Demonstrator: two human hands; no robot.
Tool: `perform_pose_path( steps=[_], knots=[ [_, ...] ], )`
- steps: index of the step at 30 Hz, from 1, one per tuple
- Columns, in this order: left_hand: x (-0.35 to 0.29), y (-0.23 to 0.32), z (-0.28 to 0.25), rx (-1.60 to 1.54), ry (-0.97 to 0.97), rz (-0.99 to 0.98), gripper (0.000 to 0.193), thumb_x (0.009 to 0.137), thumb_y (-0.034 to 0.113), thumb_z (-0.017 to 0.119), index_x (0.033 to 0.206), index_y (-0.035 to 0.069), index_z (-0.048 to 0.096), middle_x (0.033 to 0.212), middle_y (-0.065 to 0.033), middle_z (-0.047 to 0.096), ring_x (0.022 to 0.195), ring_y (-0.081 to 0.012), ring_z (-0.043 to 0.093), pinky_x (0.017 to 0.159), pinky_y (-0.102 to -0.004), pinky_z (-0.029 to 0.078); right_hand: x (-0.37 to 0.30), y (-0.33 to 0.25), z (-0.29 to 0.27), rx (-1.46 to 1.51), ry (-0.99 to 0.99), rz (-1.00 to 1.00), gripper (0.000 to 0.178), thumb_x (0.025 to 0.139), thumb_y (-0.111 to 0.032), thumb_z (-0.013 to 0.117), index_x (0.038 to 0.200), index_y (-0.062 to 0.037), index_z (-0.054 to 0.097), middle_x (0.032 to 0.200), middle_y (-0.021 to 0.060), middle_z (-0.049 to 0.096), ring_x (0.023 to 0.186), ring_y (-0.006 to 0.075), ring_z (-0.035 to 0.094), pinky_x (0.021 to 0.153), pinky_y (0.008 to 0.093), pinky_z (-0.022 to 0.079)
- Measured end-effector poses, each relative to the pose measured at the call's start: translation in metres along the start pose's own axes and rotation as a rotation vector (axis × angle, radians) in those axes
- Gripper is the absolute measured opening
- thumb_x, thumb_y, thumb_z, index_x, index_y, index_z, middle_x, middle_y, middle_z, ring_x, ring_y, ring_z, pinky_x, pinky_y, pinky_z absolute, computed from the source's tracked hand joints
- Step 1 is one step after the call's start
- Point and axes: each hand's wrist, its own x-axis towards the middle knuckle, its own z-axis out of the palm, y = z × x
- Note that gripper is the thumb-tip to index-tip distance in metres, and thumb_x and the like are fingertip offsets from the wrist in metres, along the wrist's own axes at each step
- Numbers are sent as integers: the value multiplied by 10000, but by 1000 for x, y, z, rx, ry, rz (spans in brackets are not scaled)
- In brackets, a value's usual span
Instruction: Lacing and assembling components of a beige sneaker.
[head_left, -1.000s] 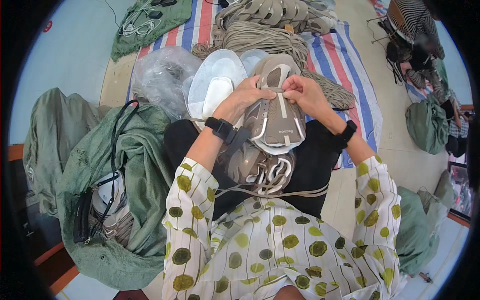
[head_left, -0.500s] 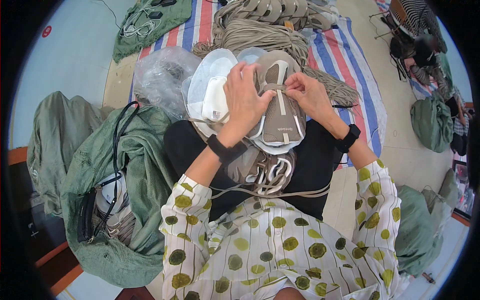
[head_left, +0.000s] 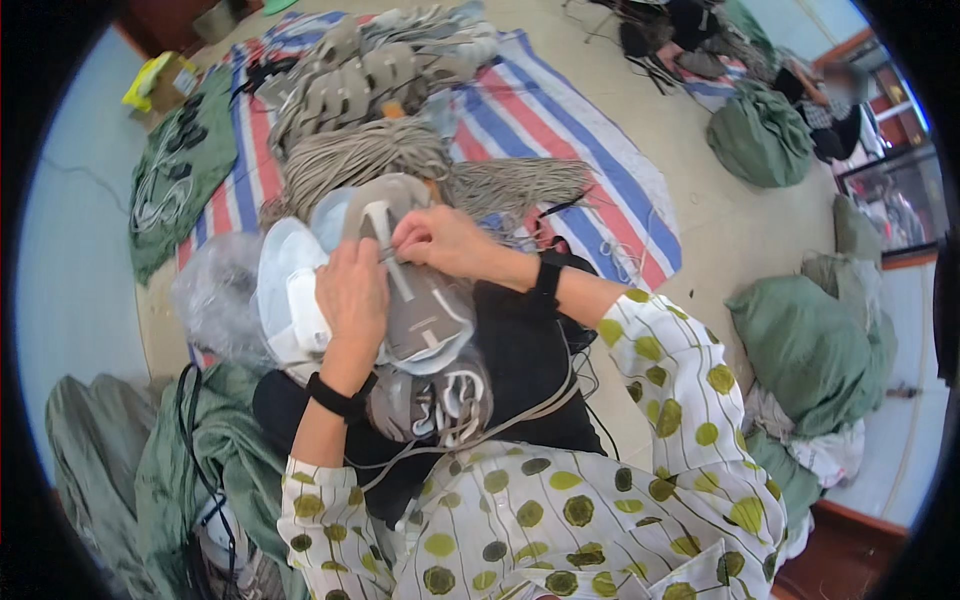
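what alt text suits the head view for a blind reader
A bare left hand and right hand work at a taupe shoe upper over a black-clad lap. Beyond, a bundle of taupe laces lies on a striped sheet; green sacks lie on both sides.

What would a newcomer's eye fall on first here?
Probably it falls on the striped sheet in red, white and blue, spread across the upper half. Next comes the thick bundle of taupe cords on it, left of centre. Then the brown-and-white mesh shoe upper, just left of centre, with the left hand and right hand close together at it.
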Motion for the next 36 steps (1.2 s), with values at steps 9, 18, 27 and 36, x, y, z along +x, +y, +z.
perform_pose_path(
  steps=[9,18,27,36],
  knots=[
    [17,-5,5,100,-100,106,129,687,87,617,753,32,521,770,-139,557,718,-316,588,627,-397,465,5,-4,-9,102,-16,131,139,716,-68,623,828,14,633,709,81,655,657,130,623,592,271,477],
    [11,-20,3,-143,-237,-125,111,674,107,586,752,38,549,830,-148,593,710,-334,590,600,-435,447,0,6,2,267,3,58,175,753,-47,570,914,13,602,706,63,619,610,120,603,564,257,478],
    [7,-40,-2,-240,121,-80,110,718,141,548,778,53,517,723,-170,583,693,-365,573,586,-452,432,-74,-45,-33,157,-202,101,160,856,-63,531,990,4,586,889,25,622,680,71,546,648,205,455],
    [21,-29,-2,-151,86,26,121,777,115,493,820,65,594,722,-166,598,691,-377,576,606,-439,466,-114,-57,43,-152,-480,-147,230,770,-53,544,988,16,569,922,191,592,850,352,578,744,402,453]
  ],
)
